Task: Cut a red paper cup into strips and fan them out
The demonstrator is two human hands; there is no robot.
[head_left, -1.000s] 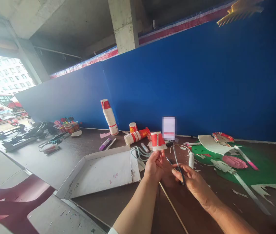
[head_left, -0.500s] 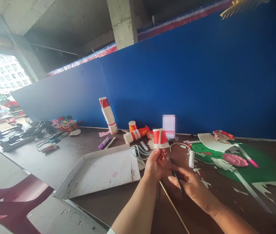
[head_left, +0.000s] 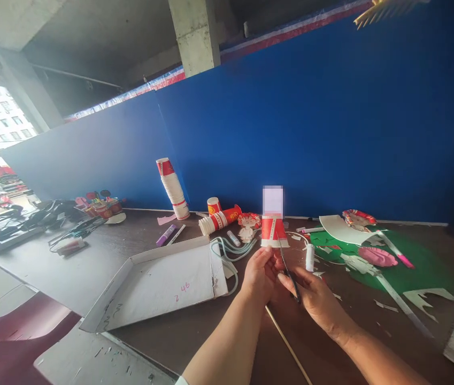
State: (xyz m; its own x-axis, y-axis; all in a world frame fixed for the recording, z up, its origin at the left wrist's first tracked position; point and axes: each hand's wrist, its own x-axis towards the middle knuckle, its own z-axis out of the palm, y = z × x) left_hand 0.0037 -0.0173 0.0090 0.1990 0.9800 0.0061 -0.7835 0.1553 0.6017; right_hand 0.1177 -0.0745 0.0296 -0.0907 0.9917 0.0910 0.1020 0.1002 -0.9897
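My left hand [head_left: 262,270] is closed on a red and white paper cup [head_left: 271,231], pinching it at the white rim, with the rim facing down towards me. In my right hand [head_left: 313,299] is a pair of scissors [head_left: 293,283] with dark handles. Its blades reach up across the cup's rim and lie against the red side wall; whether they cut through the paper I cannot tell. A thin wooden stick [head_left: 286,342] lies on the table below my hands.
An open white cardboard tray [head_left: 162,286] lies left of my hands. Behind it stand a tall stack of paper cups [head_left: 174,187] and a lying cup stack [head_left: 218,219]. A glue stick [head_left: 309,258], paper scraps [head_left: 431,297] and a pink marker [head_left: 405,261] lie to the right.
The cup has shifted slightly right in view, and the scissor blades now reach up over its side; before, they were below its rim. The whole scene has slid a little left.
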